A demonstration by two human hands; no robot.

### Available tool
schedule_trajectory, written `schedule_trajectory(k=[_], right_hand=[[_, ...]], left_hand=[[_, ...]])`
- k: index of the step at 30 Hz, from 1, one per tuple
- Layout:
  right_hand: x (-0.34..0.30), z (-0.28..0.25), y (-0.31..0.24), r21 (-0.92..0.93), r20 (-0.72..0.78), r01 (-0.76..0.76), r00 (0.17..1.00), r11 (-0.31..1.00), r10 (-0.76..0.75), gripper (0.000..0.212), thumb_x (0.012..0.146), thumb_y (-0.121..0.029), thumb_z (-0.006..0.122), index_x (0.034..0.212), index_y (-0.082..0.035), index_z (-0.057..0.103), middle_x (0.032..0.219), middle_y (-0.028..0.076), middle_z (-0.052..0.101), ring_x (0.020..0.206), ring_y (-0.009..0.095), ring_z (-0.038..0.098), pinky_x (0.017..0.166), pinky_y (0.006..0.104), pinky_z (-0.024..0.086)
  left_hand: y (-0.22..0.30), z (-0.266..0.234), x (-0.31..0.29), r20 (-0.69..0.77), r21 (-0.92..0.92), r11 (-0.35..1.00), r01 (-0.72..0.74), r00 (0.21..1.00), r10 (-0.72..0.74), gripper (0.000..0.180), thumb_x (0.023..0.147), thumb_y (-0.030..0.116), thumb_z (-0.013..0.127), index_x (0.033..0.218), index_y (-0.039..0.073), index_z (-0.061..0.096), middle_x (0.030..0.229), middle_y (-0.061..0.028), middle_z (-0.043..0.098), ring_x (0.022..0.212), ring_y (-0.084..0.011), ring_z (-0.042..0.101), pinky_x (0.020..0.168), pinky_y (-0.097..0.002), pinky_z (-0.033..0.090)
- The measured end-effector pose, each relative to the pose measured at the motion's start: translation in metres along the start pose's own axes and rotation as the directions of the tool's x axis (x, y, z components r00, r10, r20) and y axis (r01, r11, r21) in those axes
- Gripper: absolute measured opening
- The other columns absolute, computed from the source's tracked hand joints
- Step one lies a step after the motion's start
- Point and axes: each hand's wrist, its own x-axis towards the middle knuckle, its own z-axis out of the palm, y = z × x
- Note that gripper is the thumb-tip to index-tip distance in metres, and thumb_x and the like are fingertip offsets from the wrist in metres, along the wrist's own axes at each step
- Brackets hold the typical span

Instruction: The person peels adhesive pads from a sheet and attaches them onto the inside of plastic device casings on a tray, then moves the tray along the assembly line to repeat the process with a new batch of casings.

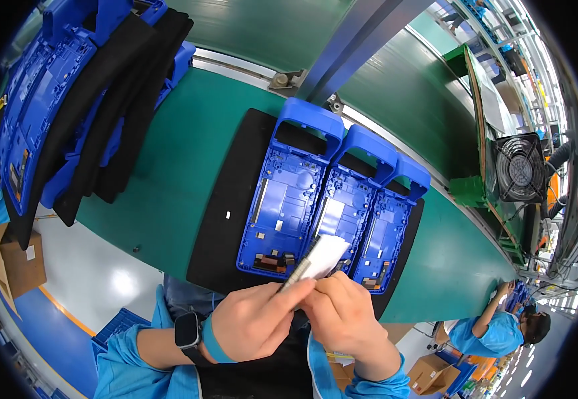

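The left hand (255, 320) pinches a thin white sheet with a dark-striped edge (327, 256) between thumb and forefinger; the right hand (343, 314) meets its near end, fingertips bunched, so I cannot tell exactly what they grasp. From the hands, the sheet points to one o'clock, across the middle of three shallow blue plastic housings with loop handles (352, 199) on a black foam mat (219, 249). A loosened pinch could drop it into that housing; uneven pull could crease it.
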Motion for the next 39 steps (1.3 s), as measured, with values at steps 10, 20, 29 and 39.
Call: schedule_trajectory(k=[10, 20, 29, 39], right_hand=[[-0.009, -0.022, 0.034, 0.029, -0.09, -0.131, 0.987, 0.991, 0.133, 0.023, 0.072, 0.011, 0.068, 0.086, -0.002, 0.057, 0.084, 0.013, 0.058, 0.071, 0.029, 0.058, 0.061, 0.0359, 0.047], [0.013, -0.038, 0.056, -0.018, 0.175, -0.213, 0.961, 0.977, 0.213, 0.013, 0.081, 0.005, 0.066, 0.09, 0.0, 0.058, 0.088, 0.014, 0.058, 0.074, 0.032, 0.061, 0.064, 0.0374, 0.051], [0.017, -0.036, 0.053, -0.042, 0.327, -0.141, 0.934, 0.989, 0.147, 0.016, 0.078, 0.002, 0.069, 0.09, -0.001, 0.06, 0.086, 0.013, 0.057, 0.075, 0.032, 0.06, 0.065, 0.0388, 0.051], [0.018, -0.032, 0.054, -0.096, 0.349, -0.093, 0.929, 0.991, 0.121, 0.018, 0.076, 0.001, 0.07, 0.09, -0.001, 0.059, 0.084, 0.011, 0.056, 0.077, 0.029, 0.058, 0.065, 0.0375, 0.049]], left_hand=[[-0.004, -0.013, -0.004, -0.125, -0.125, 0.984, 0.129, 0.982, -0.144, 0.056, 0.08, 0.002, 0.067, 0.132, -0.006, 0.049, 0.092, -0.0225, 0.069, 0.077, -0.0347, 0.071, 0.071, -0.0375, 0.056], [-0.026, -0.039, -0.027, -0.251, -0.214, 0.969, 0.125, 0.952, -0.178, 0.063, 0.086, -0.002, 0.055, 0.142, -0.005, 0.028, 0.129, -0.0241, 0.047, 0.116, -0.0264, 0.057, 0.095, -0.0347, 0.048], [-0.03, -0.042, -0.032, -0.249, -0.219, 0.966, 0.14, 0.949, -0.194, 0.063, 0.087, -0.002, 0.053, 0.144, -0.003, 0.025, 0.131, -0.0233, 0.044, 0.116, -0.0253, 0.057, 0.096, -0.0354, 0.049], [-0.026, -0.025, -0.023, -0.244, -0.178, 0.983, 0.044, 0.966, -0.087, 0.06, 0.083, 0.0, 0.06, 0.138, -0.004, 0.035, 0.119, -0.0242, 0.056, 0.102, -0.0261, 0.065, 0.086, -0.0336, 0.053]])
